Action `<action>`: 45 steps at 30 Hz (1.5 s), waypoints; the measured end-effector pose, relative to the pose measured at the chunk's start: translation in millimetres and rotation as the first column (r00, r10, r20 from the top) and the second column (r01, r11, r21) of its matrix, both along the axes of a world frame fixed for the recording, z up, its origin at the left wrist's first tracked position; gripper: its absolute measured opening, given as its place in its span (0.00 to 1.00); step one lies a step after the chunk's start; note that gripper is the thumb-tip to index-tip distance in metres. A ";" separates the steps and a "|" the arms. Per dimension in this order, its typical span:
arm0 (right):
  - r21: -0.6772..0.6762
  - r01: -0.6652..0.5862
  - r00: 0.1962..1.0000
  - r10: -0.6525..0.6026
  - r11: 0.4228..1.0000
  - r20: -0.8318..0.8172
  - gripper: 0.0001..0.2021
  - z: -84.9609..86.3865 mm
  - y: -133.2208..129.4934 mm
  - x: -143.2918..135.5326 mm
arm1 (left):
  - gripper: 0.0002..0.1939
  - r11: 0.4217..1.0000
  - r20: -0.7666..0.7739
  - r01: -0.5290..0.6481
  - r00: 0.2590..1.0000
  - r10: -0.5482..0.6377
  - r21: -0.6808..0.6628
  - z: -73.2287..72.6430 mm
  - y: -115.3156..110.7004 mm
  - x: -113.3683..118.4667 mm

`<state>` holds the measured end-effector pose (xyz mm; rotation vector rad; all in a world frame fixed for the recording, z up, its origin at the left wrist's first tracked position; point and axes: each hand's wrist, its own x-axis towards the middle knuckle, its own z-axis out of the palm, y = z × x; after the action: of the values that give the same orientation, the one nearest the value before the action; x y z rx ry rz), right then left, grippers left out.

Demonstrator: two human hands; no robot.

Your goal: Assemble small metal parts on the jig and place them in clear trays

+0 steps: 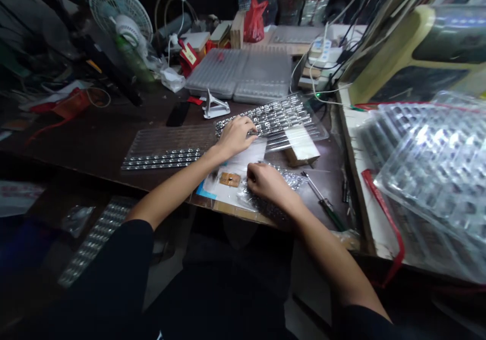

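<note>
My left hand reaches over the left end of a clear tray filled with rows of shiny metal parts; its fingers are bent, and what they grip is too small to make out. Nearer the table's front edge, my right hand is closed beside a heap of small shiny parts in clear plastic. Between the hands and the edge, a small orange-brown piece lies on a white sheet. To the left, a second clear tray holds several rows of metal parts along its front.
A small box and a screwdriver lie right of the hands. Stacked clear trays stand far right. Behind are a white stand, a black phone, closed plastic cases and a fan.
</note>
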<state>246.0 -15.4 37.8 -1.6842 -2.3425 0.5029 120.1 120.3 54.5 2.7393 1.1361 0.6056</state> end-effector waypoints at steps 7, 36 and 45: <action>0.003 -0.020 0.980 0.021 1.000 -0.197 0.11 -1.5 2.2 6.4 | 0.07 0.996 -0.011 -0.086 0.996 0.086 -0.009 -13.6 0.6 11.9; 0.010 0.055 0.925 -0.048 0.998 -0.376 0.12 -13.3 13.2 -1.3 | 0.04 0.925 0.416 0.049 0.901 0.121 -0.376 -55.9 -102.3 -105.1; 0.026 0.016 0.967 -0.009 1.000 -0.254 0.12 -17.0 4.8 -17.6 | 0.06 0.944 0.378 0.057 0.923 0.074 -0.325 -64.3 -108.3 -105.3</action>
<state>228.4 -10.5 20.9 -1.5209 -2.1439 0.6403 14.8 12.0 -9.8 2.2062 1.0414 0.8255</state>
